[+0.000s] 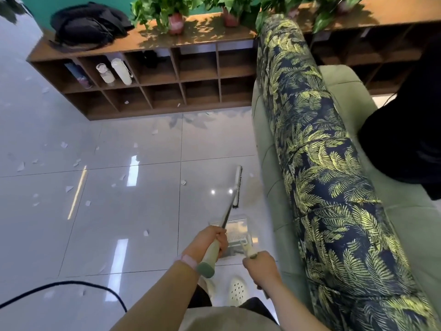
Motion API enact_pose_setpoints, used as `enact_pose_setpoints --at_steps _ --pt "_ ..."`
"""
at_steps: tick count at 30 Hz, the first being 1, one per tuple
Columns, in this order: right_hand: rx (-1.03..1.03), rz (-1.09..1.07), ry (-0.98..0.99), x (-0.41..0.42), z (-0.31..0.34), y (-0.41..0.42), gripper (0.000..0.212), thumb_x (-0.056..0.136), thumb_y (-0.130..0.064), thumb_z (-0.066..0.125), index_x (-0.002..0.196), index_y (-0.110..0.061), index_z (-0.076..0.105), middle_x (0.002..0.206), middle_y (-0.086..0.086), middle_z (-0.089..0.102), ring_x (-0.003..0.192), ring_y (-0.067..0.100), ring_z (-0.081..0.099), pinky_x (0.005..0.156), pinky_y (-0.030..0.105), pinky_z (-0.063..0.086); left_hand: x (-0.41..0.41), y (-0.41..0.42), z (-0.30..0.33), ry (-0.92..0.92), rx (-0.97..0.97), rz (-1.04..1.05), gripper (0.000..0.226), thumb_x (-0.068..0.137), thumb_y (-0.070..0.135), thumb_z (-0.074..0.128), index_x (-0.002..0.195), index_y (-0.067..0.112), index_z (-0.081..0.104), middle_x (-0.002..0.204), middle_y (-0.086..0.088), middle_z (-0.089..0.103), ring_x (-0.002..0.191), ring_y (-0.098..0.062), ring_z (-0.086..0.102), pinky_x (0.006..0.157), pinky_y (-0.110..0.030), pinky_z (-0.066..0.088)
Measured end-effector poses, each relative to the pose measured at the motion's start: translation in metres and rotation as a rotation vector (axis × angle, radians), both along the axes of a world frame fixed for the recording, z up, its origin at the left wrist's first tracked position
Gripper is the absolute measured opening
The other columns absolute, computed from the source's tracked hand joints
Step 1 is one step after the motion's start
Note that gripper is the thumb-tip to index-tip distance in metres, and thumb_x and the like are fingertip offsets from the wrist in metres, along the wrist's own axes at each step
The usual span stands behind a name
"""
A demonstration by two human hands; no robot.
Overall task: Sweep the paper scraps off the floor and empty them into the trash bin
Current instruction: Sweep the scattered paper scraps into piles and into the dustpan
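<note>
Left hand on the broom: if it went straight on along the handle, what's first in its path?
Likely the floor at the broom head, just past the dustpan. The left hand points down the broom handle; depth is unclear.

The person is wearing a pale pink band (188, 261) around the left wrist, and both forearms are showing bare, with no sleeves reaching them. A light beige top (229, 318) is covering the torso at the bottom edge of the view, and dark shorts or trousers (200, 297) are showing just beyond it, though their cut is too hidden to tell. On the one foot that is showing, the person is wearing a cream-white clog-style shoe (237, 290) with rows of small round holes across its upper.
</note>
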State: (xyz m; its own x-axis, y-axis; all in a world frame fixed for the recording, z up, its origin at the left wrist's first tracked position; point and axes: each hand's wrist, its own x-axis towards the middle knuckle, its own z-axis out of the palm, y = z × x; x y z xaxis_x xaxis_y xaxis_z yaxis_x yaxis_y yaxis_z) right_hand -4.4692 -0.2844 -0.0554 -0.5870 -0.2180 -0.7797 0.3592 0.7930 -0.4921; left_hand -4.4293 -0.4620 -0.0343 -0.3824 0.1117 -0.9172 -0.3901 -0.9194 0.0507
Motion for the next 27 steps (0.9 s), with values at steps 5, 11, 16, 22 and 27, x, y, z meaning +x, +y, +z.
enact_pose_setpoints --at_steps 5,11,16,22,27 --pt "0.057 -0.091 0.008 -0.021 0.004 -0.020 0.007 0.078 -0.015 0.058 0.074 -0.010 0.061 0.064 0.005 0.058 0.051 0.023 0.052 0.039 0.023 0.041 -0.043 -0.023 -0.007 0.076 0.115 0.043 0.009 0.096 0.004 0.052 0.089 0.009 0.048 0.064 0.002 0.044 0.039 -0.007 0.046 0.036 -0.012 0.036" --pt "0.132 -0.187 0.032 -0.057 0.015 -0.051 0.015 0.078 -0.012 0.060 0.066 -0.005 0.054 0.057 0.007 0.050 0.049 0.024 0.046 0.037 0.023 0.041 -0.105 -0.066 -0.022 0.111 0.228 0.022 0.013 0.098 0.007 0.049 0.086 0.011 0.047 0.061 0.004 0.041 0.036 -0.006 0.045 0.033 -0.013 0.038" --pt "0.180 -0.229 0.008 -0.084 0.011 -0.086 0.024 0.079 -0.013 0.062 0.058 -0.008 0.050 0.051 0.003 0.041 0.045 0.021 0.043 0.036 0.020 0.036 -0.159 -0.112 -0.046 0.112 0.348 0.001 0.005 0.098 0.008 0.050 0.096 0.011 0.046 0.065 0.004 0.043 0.039 -0.007 0.048 0.036 -0.015 0.042" --pt "0.223 -0.380 -0.004 -0.078 0.003 -0.118 0.031 0.071 -0.017 0.062 0.055 -0.012 0.035 0.048 -0.001 0.031 0.052 0.021 0.028 0.049 0.030 0.028 -0.208 -0.153 -0.066 0.035 0.446 -0.066 0.007 0.087 0.008 0.056 0.083 0.005 0.052 0.064 0.000 0.051 0.038 -0.011 0.052 0.040 -0.015 0.046" --pt "0.212 -0.412 -0.015 -0.084 0.008 -0.132 0.029 0.076 -0.017 0.062 0.059 -0.012 0.039 0.054 0.003 0.037 0.049 0.021 0.032 0.046 0.025 0.027 -0.224 -0.174 -0.080 0.003 0.386 -0.013 0.007 0.084 0.006 0.058 0.083 0.008 0.052 0.062 -0.003 0.054 0.039 -0.012 0.054 0.039 -0.019 0.049"
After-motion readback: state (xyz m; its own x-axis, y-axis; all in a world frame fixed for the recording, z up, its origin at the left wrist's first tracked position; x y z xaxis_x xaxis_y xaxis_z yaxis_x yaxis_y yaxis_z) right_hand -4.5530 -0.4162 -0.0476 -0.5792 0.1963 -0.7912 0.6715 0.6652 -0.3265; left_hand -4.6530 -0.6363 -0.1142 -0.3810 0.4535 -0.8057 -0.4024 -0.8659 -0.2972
